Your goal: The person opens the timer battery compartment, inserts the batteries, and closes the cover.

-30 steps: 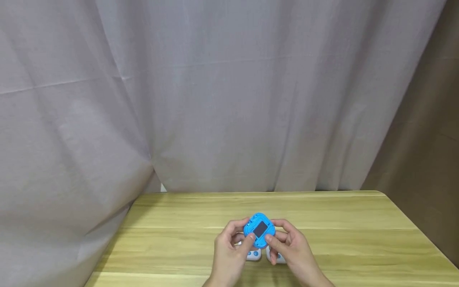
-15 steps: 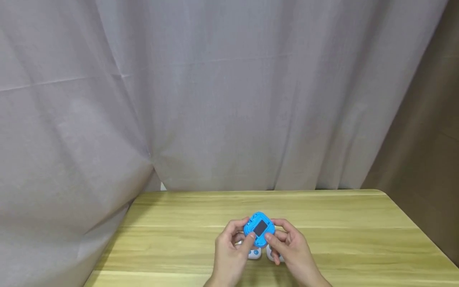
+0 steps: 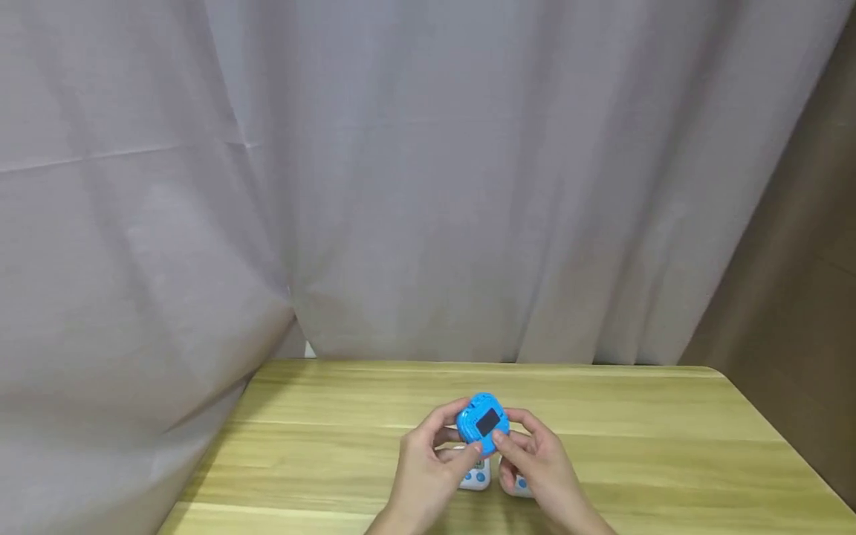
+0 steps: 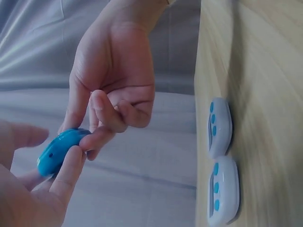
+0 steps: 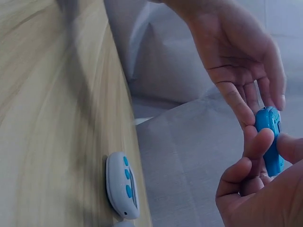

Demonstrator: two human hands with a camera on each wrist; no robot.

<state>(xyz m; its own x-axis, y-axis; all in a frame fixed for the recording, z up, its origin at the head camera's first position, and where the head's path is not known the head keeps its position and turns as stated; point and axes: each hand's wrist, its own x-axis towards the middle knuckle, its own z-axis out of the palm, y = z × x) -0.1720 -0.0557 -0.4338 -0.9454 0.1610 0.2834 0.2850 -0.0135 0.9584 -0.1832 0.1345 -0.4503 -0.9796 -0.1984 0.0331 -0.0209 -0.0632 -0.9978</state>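
Observation:
Both hands hold a small blue digital timer point(image 3: 487, 422) above the table, its face with a dark rectangular patch turned up toward the head camera. My right hand point(image 3: 551, 475) pinches its right side, thumb on the face and curled fingers behind. At its left edge, my left hand point(image 3: 424, 472) has its fingers round the far side and underneath; in the left wrist view the left thumb point(image 4: 31, 135) stands off the blue case point(image 4: 59, 149). Two white timers with blue buttons lie below: one point(image 3: 476, 480) partly behind the left thumb, another point(image 3: 516, 486) largely hidden by the right hand.
The wood-grain table point(image 3: 321, 446) carries the two white timers, side by side in the left wrist view point(image 4: 226, 189). A grey curtain point(image 3: 428, 186) hangs behind the table's back edge and down its left side. Darker brown cloth point(image 3: 796, 312) hangs at the right.
The blue timer has tilted and turned slightly between the hands. My left thumb has slid from its face to its lower edge. More of the left white timer shows, and the head view has shifted slightly.

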